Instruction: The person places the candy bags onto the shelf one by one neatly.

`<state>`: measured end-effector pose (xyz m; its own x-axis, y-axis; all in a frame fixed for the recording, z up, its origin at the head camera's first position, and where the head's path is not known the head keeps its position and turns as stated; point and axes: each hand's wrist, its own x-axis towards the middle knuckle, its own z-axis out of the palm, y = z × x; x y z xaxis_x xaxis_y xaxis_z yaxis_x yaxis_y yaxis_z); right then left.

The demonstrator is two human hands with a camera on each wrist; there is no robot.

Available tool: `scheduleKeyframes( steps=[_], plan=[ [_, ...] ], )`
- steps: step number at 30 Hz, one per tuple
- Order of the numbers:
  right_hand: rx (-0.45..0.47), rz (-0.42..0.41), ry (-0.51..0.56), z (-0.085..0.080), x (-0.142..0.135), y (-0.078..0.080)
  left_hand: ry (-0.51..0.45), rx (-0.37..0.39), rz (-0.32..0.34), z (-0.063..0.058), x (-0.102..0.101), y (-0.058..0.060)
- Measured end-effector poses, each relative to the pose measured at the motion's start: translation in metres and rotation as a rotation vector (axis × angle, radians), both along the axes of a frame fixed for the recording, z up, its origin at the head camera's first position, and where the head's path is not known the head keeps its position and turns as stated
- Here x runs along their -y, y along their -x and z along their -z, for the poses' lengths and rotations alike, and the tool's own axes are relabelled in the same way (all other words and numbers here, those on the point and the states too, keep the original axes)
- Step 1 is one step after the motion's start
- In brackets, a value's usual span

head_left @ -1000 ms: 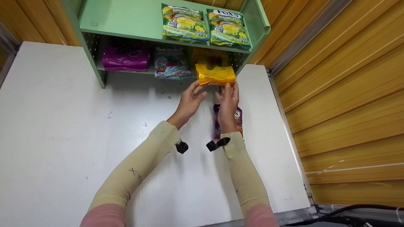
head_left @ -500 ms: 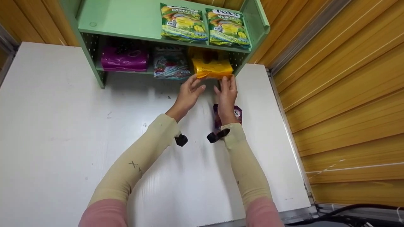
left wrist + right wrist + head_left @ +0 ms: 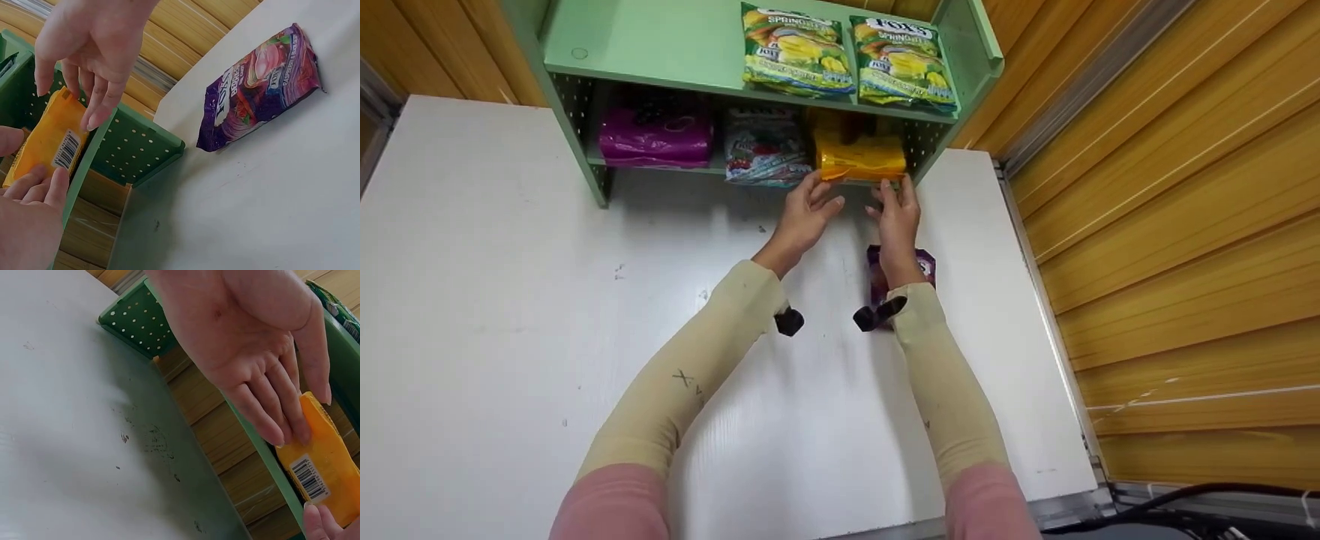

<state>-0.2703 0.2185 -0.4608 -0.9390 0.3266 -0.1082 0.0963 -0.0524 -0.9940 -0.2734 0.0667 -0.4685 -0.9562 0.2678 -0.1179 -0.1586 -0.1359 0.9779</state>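
A yellow packet [image 3: 861, 160] with a barcode [image 3: 67, 149] sits at the right end of the lower shelf, its near edge at the shelf front. My left hand [image 3: 801, 221] is at its left end, fingertips on the packet. At the other end, my right hand [image 3: 898, 225] also touches it with extended fingers. Both thumbs stand away from the packet in the head view. The left wrist view shows fingertips on the barcode side. Under my right wrist, a purple Fox's bag [image 3: 259, 87] lies on the white table, partly hidden in the head view.
The green shelf unit [image 3: 645, 45] stands at the back. Two green-yellow Fox's bags [image 3: 799, 52] lie on its top level. A magenta packet [image 3: 656, 142] and a pale blue candy bag [image 3: 769, 154] share the lower shelf. Slatted panels [image 3: 1170, 262] border the table [image 3: 495, 337] at right.
Both hands have moved forward with the yellow packet, which has gone deeper into the lower shelf and slightly left. The other bags stay where they were.
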Motion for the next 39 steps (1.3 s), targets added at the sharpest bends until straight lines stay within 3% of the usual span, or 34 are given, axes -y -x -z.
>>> scheduleKeyframes(
  steps=[9, 15, 25, 31, 39],
  plan=[
    [-0.005, 0.014, 0.012, 0.007, -0.012, -0.006, -0.018, -0.018, 0.034, 0.005, 0.002, -0.005],
    [0.004, 0.041, -0.034, 0.016, -0.029, -0.013, -0.010, -0.013, 0.004, 0.008, -0.003, -0.015],
    [0.022, 0.176, -0.051, 0.042, -0.069, -0.039, -0.095, 0.027, -0.025, 0.026, -0.019, -0.038],
    [0.129, 0.224, -0.075, 0.056, -0.086, -0.054, -0.013, 0.067, -0.008, 0.041, -0.029, -0.049],
    [0.252, 0.221, -0.186, 0.067, -0.100, -0.070, 0.107, 0.138, 0.055, 0.061, -0.041, -0.064]
  ],
)
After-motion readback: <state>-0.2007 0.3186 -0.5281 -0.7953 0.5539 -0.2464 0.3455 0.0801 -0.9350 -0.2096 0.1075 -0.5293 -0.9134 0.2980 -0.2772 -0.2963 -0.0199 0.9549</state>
